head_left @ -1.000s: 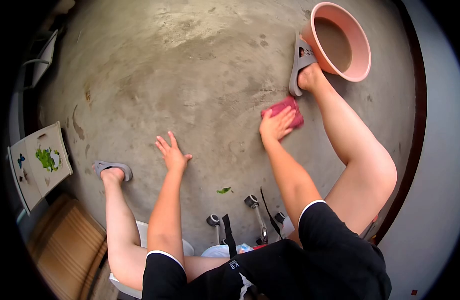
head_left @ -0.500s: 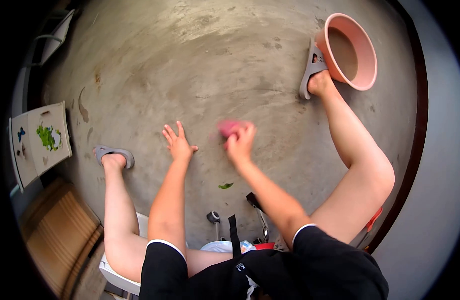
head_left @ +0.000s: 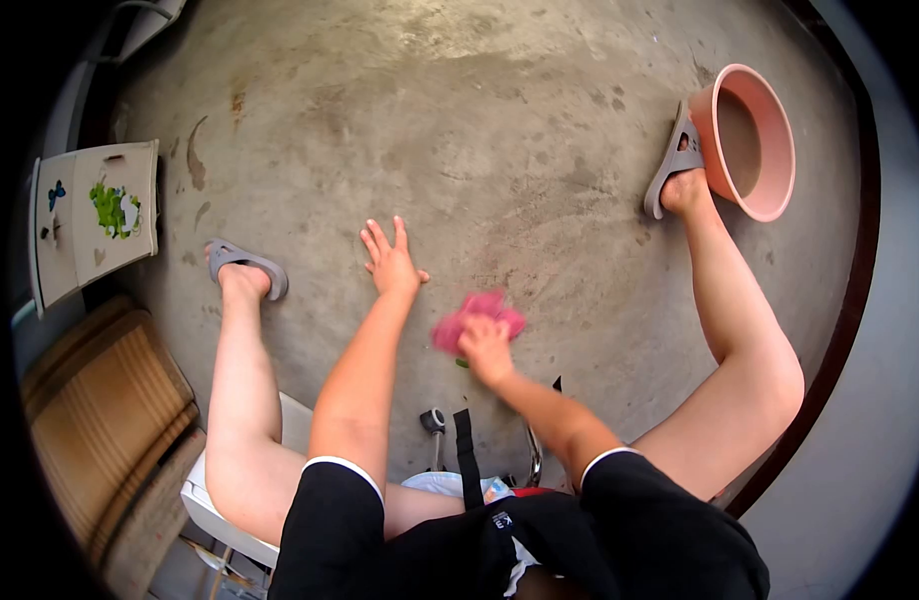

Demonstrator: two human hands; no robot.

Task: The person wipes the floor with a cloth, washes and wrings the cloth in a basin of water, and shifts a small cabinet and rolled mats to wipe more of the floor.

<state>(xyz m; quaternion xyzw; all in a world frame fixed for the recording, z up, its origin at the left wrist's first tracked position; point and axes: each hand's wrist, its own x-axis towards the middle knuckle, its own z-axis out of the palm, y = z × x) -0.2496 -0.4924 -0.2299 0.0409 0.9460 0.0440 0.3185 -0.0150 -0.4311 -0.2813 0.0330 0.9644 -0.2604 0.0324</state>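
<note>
Cloth of pink colour lies on the grey floor under the right hand, whose fingers cover part of it; because of blur, one cannot tell whether they grip. The left hand, with fingers spread apart, rests on the floor nearby.

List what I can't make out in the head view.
Head view:
Pink cloth: folds lost to motion blur.
Right hand: blurred; gripping or only pressing is unclear.
Green scrap: partly hidden by the cloth.
Basin: murky contents hide its bottom.
Pale object, upper left: cut off by the picture's edge.
</note>
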